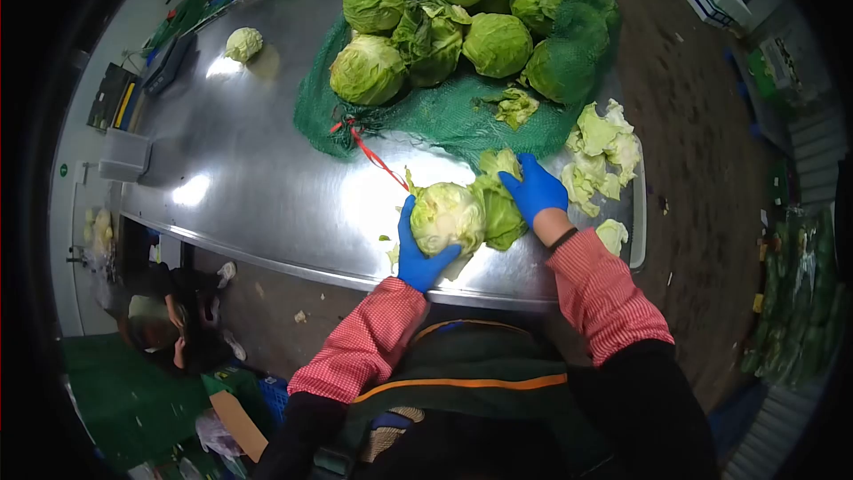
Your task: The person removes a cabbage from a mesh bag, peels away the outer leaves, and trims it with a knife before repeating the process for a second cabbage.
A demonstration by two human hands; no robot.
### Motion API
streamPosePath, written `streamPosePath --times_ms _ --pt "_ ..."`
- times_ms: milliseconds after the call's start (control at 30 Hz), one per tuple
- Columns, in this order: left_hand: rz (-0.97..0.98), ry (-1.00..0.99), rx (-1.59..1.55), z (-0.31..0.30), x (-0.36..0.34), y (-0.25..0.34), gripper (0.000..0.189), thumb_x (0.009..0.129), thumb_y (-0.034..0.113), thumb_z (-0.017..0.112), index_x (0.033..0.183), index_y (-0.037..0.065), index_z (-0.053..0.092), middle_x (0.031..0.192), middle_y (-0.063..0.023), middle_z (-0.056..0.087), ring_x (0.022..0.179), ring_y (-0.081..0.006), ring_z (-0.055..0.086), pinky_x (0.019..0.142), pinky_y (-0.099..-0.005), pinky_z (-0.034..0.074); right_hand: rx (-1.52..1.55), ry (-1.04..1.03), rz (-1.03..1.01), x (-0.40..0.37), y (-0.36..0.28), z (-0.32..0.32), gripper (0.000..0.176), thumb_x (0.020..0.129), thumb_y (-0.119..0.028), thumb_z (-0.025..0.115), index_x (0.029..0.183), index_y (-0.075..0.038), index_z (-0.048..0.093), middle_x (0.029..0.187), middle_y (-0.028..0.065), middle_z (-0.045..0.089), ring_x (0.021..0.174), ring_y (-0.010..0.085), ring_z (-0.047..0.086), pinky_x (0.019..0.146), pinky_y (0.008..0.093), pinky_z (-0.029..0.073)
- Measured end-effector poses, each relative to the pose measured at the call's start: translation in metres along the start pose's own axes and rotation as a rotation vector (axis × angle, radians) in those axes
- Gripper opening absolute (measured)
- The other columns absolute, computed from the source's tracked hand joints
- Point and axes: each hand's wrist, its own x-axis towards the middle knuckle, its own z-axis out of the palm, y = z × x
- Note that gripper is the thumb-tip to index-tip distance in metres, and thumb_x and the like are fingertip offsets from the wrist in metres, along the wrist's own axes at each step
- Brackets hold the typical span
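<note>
Head view: a partly stripped cabbage (444, 218) is at the near side of the metal table (249, 187), cupped by the gloved left hand (419, 251), apparently to steady it; the gloved right hand (539, 191) grips an outer leaf (503, 215) on the cabbage's right, apparently to part it from the rest. Farther off, cabbages (496, 44) rest on green netting (426, 129), presumably their opened sack; loose leaves (604, 138) lie at right, seemingly set aside. No brand, label or other writing is legible

A stainless-steel worktable (275, 151) is reflecting white glare (222, 68) at ten o'clock; a white wall (73, 204) is standing at nine, and a brown floor (689, 187) is stretching along three.
</note>
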Motion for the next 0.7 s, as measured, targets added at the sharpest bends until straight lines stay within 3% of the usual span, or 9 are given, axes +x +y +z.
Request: streamPosePath --times_ms 33,133,233,333,433,500,567,633,700 --pt "-0.038 0.071 -0.023 0.009 -0.004 0.007 0.11 0.066 0.009 0.083 0.149 0.006 0.01 0.14 -0.0188 0.033 0.128 -0.0292 0.041 0.106 -0.0414 0.039 0.052 0.045 -0.021 -0.014 -0.011 -0.006 0.061 0.085 -0.054 0.057 0.127 -0.01 0.051 0.105 0.0215 0.066 0.096 0.0386 0.064 0.082 0.0447 0.05" --pt "-0.089 0.12 -0.008 0.014 -0.011 0.002 0.102 0.067 0.012 0.084 0.143 0.0 0.018 0.138 -0.0197 0.034 0.128 -0.0299 0.039 0.108 -0.0415 0.035 0.214 -0.328 0.001 -0.038 -0.023 0.006 0.082 0.08 -0.065 0.058 0.136 -0.007 0.045 0.12 0.0255 0.059 0.112 0.0386 0.058 0.094 0.041 0.046" --pt "0.049 0.121 0.35 -0.004 0.002 0.001 0.097 0.066 0.027 0.086 0.137 -0.004 0.029 0.135 -0.0207 0.036 0.127 -0.0317 0.039 0.108 -0.0413 0.033 0.352 -0.282 -0.067 -0.038 0.001 0.023 0.075 0.081 -0.061 0.059 0.132 -0.007 0.049 0.12 0.0227 0.061 0.112 0.0367 0.058 0.094 0.0407 0.046" --pt "0.12 -0.107 0.365 -0.006 0.045 0.011 0.088 0.072 0.029 0.081 0.141 0.002 0.034 0.132 -0.0197 0.04 0.125 -0.0332 0.041 0.107 -0.0402 0.035 0.349 -0.396 -0.021 -0.032 -0.004 0.009 0.063 0.081 -0.052 0.06 0.125 -0.008 0.054 0.115 0.0214 0.063 0.107 0.0369 0.061 0.091 0.0412 0.047" --pt "0.076 -0.189 0.568 -0.003 0.056 0.022 0.084 0.074 0.029 0.079 0.142 0.006 0.036 0.133 -0.0198 0.04 0.124 -0.0339 0.042 0.107 -0.0404 0.035 0.101 -0.376 0.029 -0.021 -0.009 0.001 0.049 0.08 -0.04 0.058 0.118 -0.01 0.058 0.109 0.0205 0.065 0.102 0.0374 0.062 0.088 0.0415 0.049" --pt "0.061 -0.174 0.486 -0.006 0.053 0.017 0.083 0.075 0.029 0.078 0.143 0.007 0.036 0.132 -0.0198 0.041 0.123 -0.034 0.043 0.107 -0.0403 0.035 0.115 -0.184 0.106 -0.017 0.005 0.007 0.042 0.078 -0.033 0.057 0.113 -0.01 0.06 0.108 0.0195 0.065 0.101 0.0376 0.062 0.087 0.042 0.049" --pt "0.096 -0.178 0.428 -0.011 0.049 0.006 0.082 0.075 0.028 0.078 0.143 0.007 0.036 0.131 -0.0199 0.041 0.123 -0.0333 0.043 0.107 -0.0403 0.035 0.202 -0.212 0.193 -0.007 0.035 0.02 0.037 0.079 -0.03 0.056 0.11 -0.01 0.061 0.107 0.0182 0.066 0.099 0.0369 0.063 0.085 0.0425 0.05" --pt "0.006 -0.022 0.186 -0.011 0.038 -0.009 0.079 0.079 0.024 0.076 0.143 0.006 0.033 0.133 -0.0187 0.041 0.123 -0.0302 0.045 0.104 -0.0396 0.039 0.306 -0.248 0.308 -0.005 0.05 0.031 0.035 0.079 -0.028 0.056 0.108 -0.009 0.062 0.106 0.0182 0.066 0.098 0.0369 0.063 0.085 0.0428 0.05" --pt "-0.135 0.166 -0.08 -0.008 0.035 -0.016 0.077 0.082 0.023 0.073 0.143 0.005 0.03 0.134 -0.0182 0.041 0.122 -0.0289 0.045 0.101 -0.0392 0.042 0.189 -0.077 0.209 -0.01 0.047 0.03 0.045 0.083 -0.041 0.059 0.117 -0.011 0.057 0.106 0.0172 0.067 0.097 0.0356 0.064 0.084 0.0416 0.05"
